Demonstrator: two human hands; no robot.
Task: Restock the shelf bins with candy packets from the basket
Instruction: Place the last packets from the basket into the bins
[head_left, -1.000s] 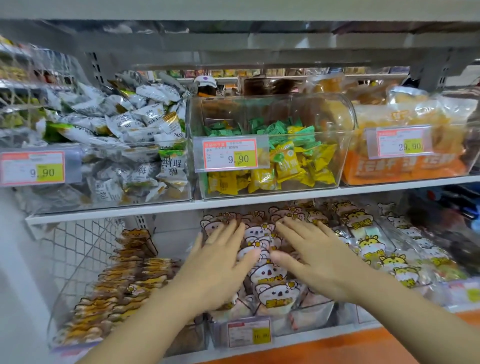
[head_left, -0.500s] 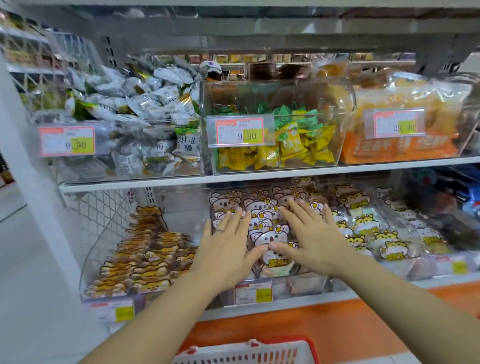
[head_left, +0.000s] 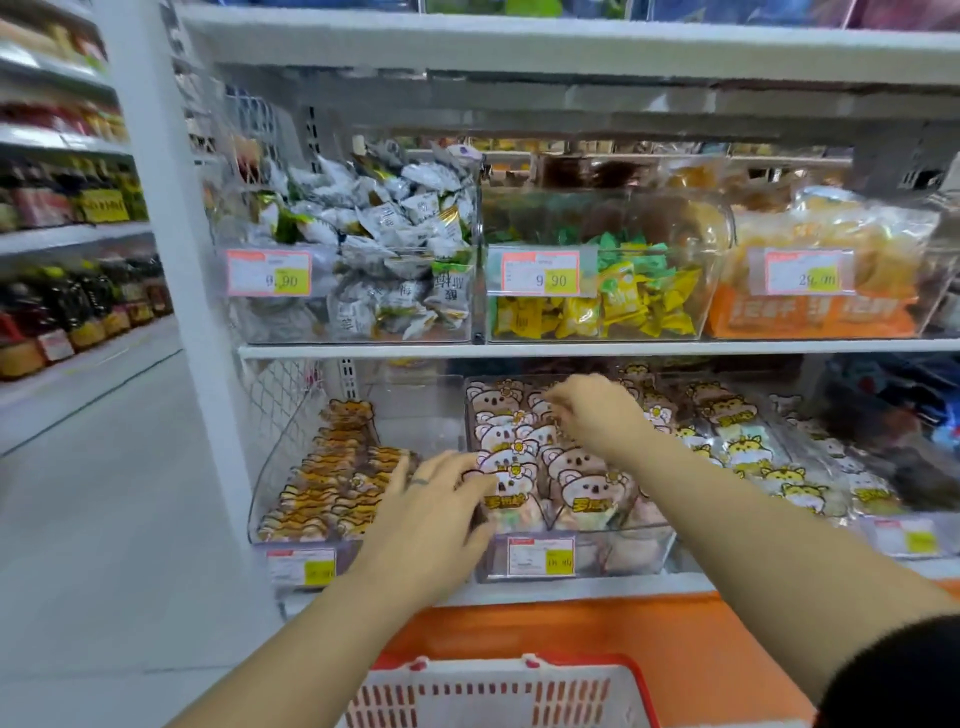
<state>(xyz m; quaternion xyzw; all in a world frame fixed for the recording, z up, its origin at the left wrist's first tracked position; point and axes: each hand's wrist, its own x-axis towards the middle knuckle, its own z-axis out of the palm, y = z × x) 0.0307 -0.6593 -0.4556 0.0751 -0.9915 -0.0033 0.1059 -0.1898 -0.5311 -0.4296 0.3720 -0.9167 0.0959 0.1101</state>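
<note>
White shelf (head_left: 571, 349) holds clear bins (head_left: 618, 558) beside a pale aisle floor (head_left: 104, 519); left hand (head_left: 431, 519) rests spread-fingered on packets (head_left: 576, 467), right hand (head_left: 597, 410) curls over them, grip unclear.

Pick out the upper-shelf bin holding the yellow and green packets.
The middle bin, between the silver-white packet bin and the orange-bag bin; only it holds yellow packets with green ones on top.

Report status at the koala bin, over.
Left hand open on front koala packets. Right hand curled over rear ones, grip unclear. Basket below, nothing in the way.
</note>
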